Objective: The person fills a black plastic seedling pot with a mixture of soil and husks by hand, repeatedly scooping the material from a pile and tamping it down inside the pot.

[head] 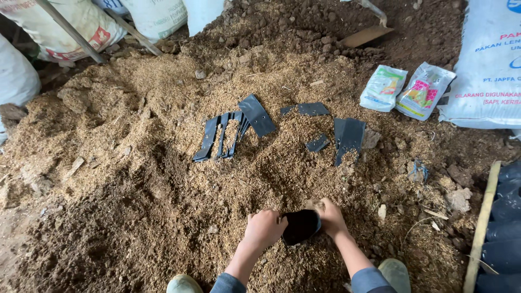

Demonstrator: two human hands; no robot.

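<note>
My left hand and my right hand each have a clenched grip on opposite edges of a small black plastic planting bag, whose mouth is held open between them. The bag sits low on the near slope of a broad heap of tan husk mixed with dark soil, just ahead of my two pale green boots. My knuckles rest against the loose mix on both sides of the bag.

Farther up the heap, well apart from my hands, lies a fanned stack of flat black plastic bags, partly dusted with husk. To its right, more flat black bags lie scattered singly, one of them larger and half buried at its lower edge.

Beyond these, at the heap's right margin, two small printed plastic packets, one greenish and one pinkish, lie side by side, just beside a large white woven sack. More white sacks stand along the upper left edge, with thin wooden poles leaning across them. A flat wooden-looking blade rests in the darker soil at the top. At the far right, a row of filled black bags stands behind a bamboo rail.
</note>
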